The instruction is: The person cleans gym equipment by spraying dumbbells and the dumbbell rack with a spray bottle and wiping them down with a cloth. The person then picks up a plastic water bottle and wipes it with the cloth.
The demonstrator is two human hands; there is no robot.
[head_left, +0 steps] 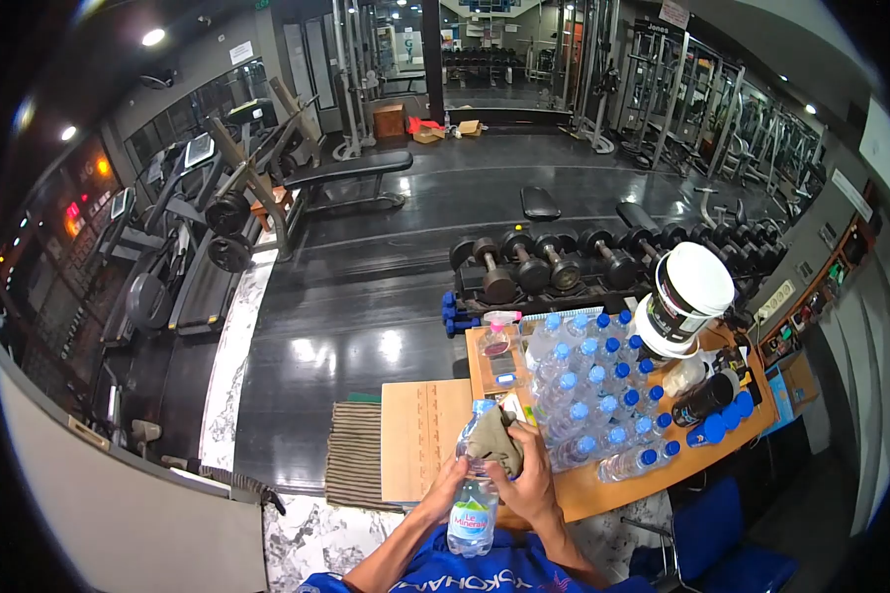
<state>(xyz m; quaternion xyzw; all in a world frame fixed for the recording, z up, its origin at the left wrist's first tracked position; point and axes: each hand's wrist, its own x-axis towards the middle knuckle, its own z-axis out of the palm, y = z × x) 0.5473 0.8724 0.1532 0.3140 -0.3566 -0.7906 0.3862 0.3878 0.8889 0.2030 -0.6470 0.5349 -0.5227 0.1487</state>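
Close to my body, a clear water bottle [472, 524] with a blue cap and a pink and blue label stands upright between my hands. My left hand [449, 486] is wrapped round the bottle's side. My right hand [530, 482] grips a grey-green cloth [494, 441], which lies against the upper part of the bottle, just below the cap. Beyond the hands, on the wooden desk [603, 497], several blue-capped bottles [585, 395] stand in rows. Two more bottles [631, 463] lean or lie near the desk's front edge.
White tubs [697, 282], a black container [704, 397] and blue lids [727, 420] are on the desk's right. A pink-topped spray bottle [496, 336] is at its left corner. Dumbbells [564, 267] line a rack behind. A blue chair [707, 524] stands front right, cardboard [425, 435] left.
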